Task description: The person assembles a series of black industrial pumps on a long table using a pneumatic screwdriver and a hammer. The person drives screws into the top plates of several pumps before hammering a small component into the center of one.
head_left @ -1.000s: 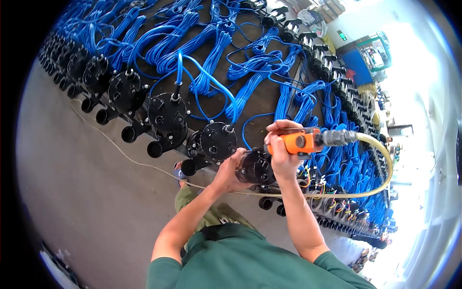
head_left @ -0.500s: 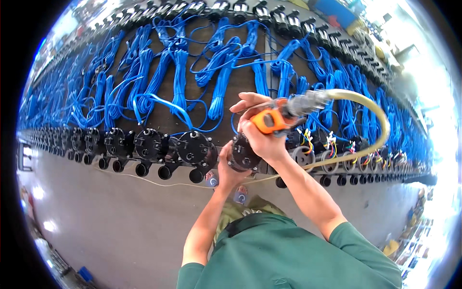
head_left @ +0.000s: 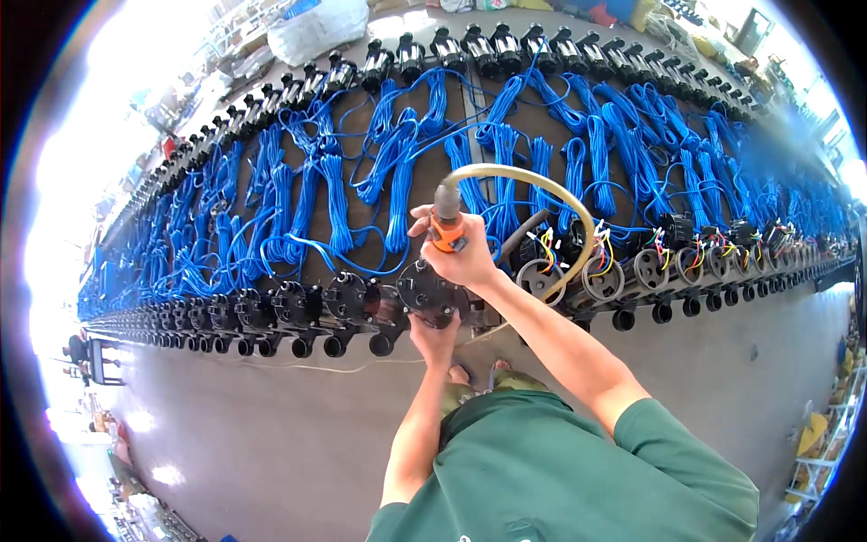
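My right hand (head_left: 467,262) is wrapped around an orange air screwdriver (head_left: 447,235), which stands over a black round pump housing (head_left: 423,287). A pale yellow air hose (head_left: 579,215) curves from the tool's grey top end round to the right. The tool's tip is hidden by my hand, so I cannot tell whether it touches a screw. From the near side, my left hand (head_left: 434,338) grips the lower rim of the same pump housing. Left of it stands a row of similar closed black housings (head_left: 295,304).
On the right are open grey housings (head_left: 541,278) with coloured wires sticking up. Bundles of blue cable (head_left: 397,194) cover the dark bench (head_left: 357,122). Another row of black-and-silver units (head_left: 479,52) lines the far edge. The grey floor (head_left: 298,425) lies on the near side.
The view has shifted, showing more of the far side. The screwdriver has turned from leaning rightward to nearly upright over the housing. My left hand now sits at the housing's near rim.
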A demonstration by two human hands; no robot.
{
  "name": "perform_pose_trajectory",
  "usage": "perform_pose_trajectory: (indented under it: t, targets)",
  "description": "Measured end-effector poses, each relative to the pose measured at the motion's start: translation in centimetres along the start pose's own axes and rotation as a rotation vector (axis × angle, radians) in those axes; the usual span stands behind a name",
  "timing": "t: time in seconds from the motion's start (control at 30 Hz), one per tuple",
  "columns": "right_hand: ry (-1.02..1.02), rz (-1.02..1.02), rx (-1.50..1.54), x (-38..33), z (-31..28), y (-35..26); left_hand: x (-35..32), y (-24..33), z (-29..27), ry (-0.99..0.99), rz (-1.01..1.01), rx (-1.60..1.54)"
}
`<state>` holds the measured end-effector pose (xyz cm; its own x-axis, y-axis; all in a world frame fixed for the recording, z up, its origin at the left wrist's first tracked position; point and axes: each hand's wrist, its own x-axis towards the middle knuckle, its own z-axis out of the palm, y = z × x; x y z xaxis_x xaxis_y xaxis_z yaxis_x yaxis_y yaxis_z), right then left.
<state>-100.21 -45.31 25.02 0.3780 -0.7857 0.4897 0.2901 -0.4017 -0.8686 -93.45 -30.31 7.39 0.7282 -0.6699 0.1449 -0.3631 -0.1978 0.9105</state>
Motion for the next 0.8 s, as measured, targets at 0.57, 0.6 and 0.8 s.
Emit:
perform_pose_trajectory:
  t: [0.57, 0.6, 0.8]
  targets:
    - [0.520, -0.241, 0.081, -7.0, -4.0, -4.2, -2.1, -1.1, 0.2, 0.099, 0.039, 0.302]
    - [0.563, -0.160, 0.088, -5.6, -2.7, -4.4, -3.6, -2.1, -1.1, 0.138, -0.006, 0.323]
    - [0.901, -0.038, 0.308, 9.7, 1.1, -2.8, -8.4, 9.8, -2.1, 0.060, -0.009, -0.070]
